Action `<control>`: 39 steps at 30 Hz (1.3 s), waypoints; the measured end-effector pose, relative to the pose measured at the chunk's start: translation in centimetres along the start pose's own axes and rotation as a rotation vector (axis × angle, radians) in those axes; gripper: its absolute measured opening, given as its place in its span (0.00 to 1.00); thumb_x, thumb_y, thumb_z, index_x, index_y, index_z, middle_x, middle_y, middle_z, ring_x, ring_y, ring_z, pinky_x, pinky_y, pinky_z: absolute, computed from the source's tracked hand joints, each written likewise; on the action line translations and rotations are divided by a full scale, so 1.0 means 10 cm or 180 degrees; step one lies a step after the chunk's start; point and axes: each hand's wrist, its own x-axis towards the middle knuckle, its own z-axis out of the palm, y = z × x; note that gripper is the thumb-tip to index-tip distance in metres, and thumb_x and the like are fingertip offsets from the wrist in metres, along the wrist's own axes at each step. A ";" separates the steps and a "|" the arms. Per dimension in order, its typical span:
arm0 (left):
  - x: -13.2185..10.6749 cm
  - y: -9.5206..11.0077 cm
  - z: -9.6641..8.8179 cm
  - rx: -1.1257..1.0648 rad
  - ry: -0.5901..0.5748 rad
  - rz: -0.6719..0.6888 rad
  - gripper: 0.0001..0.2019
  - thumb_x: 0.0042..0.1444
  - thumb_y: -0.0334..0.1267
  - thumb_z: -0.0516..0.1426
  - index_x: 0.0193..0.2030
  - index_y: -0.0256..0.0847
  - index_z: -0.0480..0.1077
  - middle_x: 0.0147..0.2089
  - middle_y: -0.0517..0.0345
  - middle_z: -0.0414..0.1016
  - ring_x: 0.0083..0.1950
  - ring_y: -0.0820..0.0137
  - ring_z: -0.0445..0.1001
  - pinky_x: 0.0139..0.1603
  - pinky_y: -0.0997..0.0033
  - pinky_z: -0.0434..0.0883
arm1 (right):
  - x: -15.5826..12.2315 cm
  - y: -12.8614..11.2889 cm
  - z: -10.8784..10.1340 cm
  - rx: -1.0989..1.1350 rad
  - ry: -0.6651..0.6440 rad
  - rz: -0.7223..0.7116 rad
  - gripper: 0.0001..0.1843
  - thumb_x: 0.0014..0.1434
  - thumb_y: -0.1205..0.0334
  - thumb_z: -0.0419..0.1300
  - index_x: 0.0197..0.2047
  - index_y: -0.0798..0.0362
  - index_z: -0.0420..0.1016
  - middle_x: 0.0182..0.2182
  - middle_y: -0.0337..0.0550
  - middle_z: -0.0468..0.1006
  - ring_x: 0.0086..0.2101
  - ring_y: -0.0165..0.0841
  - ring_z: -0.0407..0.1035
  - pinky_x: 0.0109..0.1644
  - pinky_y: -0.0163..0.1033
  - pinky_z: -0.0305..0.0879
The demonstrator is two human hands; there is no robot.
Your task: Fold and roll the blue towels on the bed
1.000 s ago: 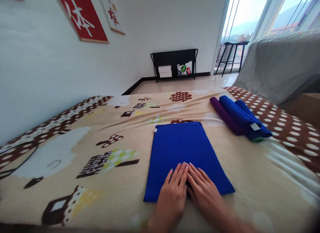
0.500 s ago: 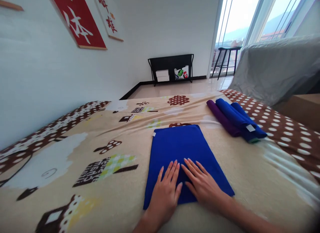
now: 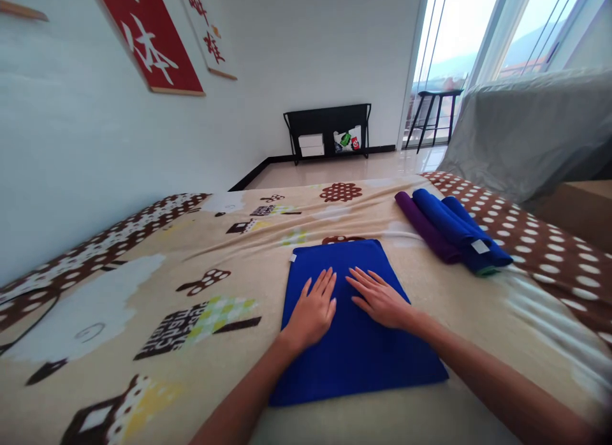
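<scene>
A blue towel [image 3: 358, 362] lies spread flat on the patterned blanket [image 3: 229, 381], with a small white tag at its far left corner. My left hand [image 3: 313, 310] rests palm down on the towel's left half, fingers stretched out and pointing away from me. On the right half lies my right hand [image 3: 377, 297], also flat, its fingers angled toward the left one. A strip of towel shows between the two hands. Neither hand grips anything.
Rolled blue towels [image 3: 449, 222] and a purple rolled towel [image 3: 425, 228] lie together at the right. Beyond the bed stand a black rack [image 3: 327, 120] and a dark stool [image 3: 437, 101]. A grey-covered piece of furniture [image 3: 535, 126] and a cardboard box [image 3: 583, 203] are at the right.
Both hands have slid forward, away from me, from the near part of the blue towel to its middle. The near part of the towel is now uncovered.
</scene>
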 end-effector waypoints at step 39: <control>1.06 -1.82 0.00 0.0002 0.0786 -0.1614 0.16 0.62 0.43 0.58 0.53 0.38 0.69 0.55 0.50 0.72 0.55 0.60 0.72 0.54 0.50 0.72 | 1.04 1.57 -0.13 -0.0619 0.0957 0.1215 0.15 0.66 0.54 0.58 0.50 0.56 0.72 0.47 0.46 0.74 0.46 0.35 0.70 0.52 0.48 0.69</control>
